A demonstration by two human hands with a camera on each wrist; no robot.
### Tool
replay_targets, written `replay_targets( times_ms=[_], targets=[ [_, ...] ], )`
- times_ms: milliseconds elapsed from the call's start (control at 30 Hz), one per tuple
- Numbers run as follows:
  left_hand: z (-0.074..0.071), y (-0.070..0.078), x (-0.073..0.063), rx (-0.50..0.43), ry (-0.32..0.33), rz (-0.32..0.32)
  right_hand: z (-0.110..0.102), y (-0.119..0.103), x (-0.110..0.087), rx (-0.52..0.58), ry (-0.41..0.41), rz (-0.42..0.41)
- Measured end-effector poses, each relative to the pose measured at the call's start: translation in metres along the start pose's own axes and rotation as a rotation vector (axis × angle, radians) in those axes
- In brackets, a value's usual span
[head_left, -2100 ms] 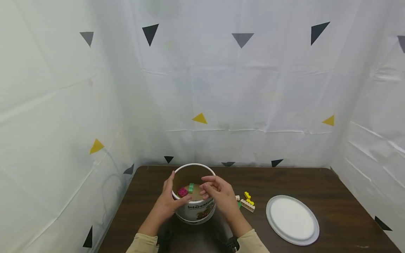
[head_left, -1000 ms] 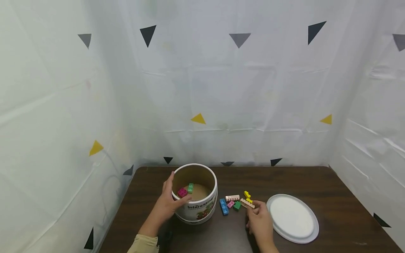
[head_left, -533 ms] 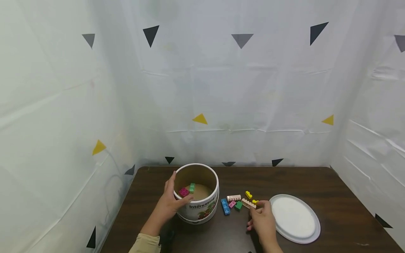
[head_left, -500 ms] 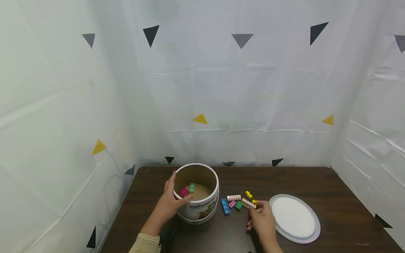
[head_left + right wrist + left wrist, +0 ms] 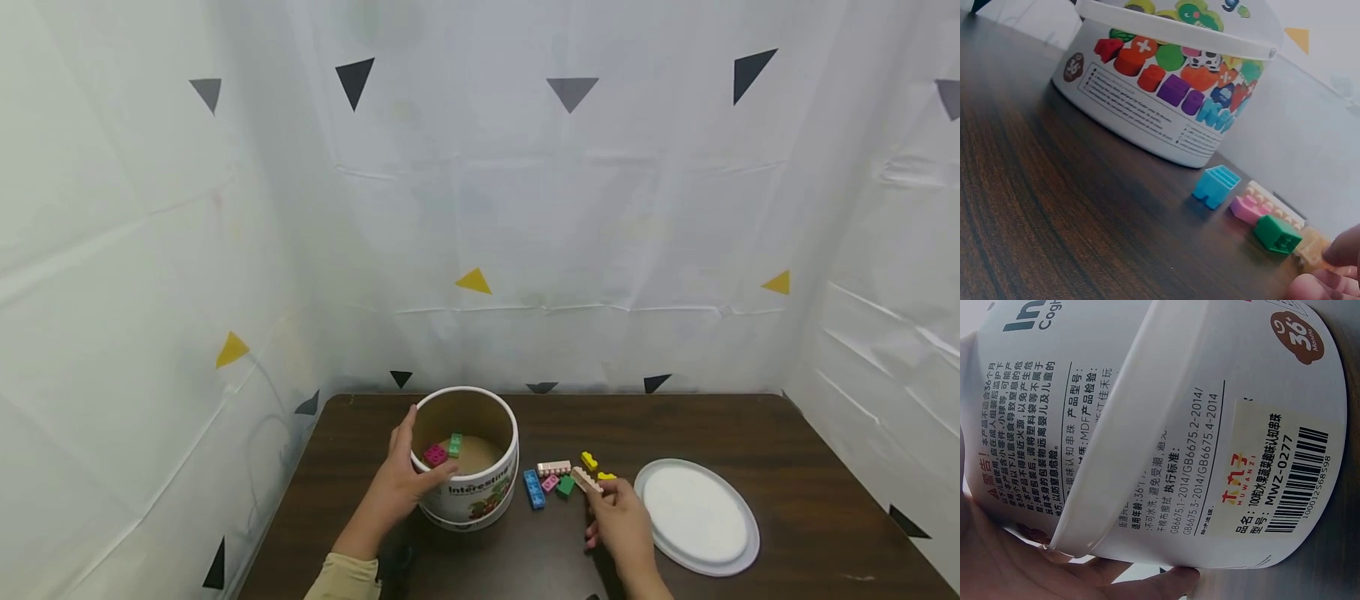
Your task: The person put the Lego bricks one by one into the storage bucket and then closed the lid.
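My left hand (image 5: 396,483) holds the rim of a white printed bucket (image 5: 467,505), thumb over the near edge and fingers along its left side. Inside the bucket lie a magenta toy brick (image 5: 435,454) and a light green brick (image 5: 455,445). To the right, my right hand (image 5: 624,523) pinches one end of a long peach brick (image 5: 585,478) between thumb and fingers. The right wrist view has this peach brick (image 5: 1311,249) at its right edge, partly hidden by the fingers. A dark green brick (image 5: 566,487) lies just left of it.
Near the bucket lie a blue brick (image 5: 534,489), a small pink brick (image 5: 550,483) and another pale long brick (image 5: 554,468). Two yellow bricks sit behind the right hand, one yellow brick (image 5: 589,461) farther back. A white round lid (image 5: 750,546) rests on the brown table (image 5: 825,533).
The right hand came out from over the bucket to the bricks at the right and took the peach brick's end, which has now shifted and tilted slightly. The left hand stays on the bucket.
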State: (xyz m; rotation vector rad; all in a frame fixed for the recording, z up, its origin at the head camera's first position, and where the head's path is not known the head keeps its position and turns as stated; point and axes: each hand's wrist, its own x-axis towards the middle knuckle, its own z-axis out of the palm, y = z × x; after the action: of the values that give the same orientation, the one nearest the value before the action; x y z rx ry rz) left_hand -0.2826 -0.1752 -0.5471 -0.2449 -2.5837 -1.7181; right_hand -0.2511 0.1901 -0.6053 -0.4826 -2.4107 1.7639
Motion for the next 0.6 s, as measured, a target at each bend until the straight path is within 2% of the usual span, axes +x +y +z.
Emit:
replay_targets(
  times_ms=[333,600],
  targets=[
    [-0.0022,0.0037,-0.0012,-0.001,0.003,0.004,0.002,-0.0045,-0.0027,0.062,-0.035,0.0],
    [-0.0011,0.0021,0.0001,0.0,0.008,0.015,0.0045,0.0013,0.0016,0.092,-0.045,0.002]
  ],
)
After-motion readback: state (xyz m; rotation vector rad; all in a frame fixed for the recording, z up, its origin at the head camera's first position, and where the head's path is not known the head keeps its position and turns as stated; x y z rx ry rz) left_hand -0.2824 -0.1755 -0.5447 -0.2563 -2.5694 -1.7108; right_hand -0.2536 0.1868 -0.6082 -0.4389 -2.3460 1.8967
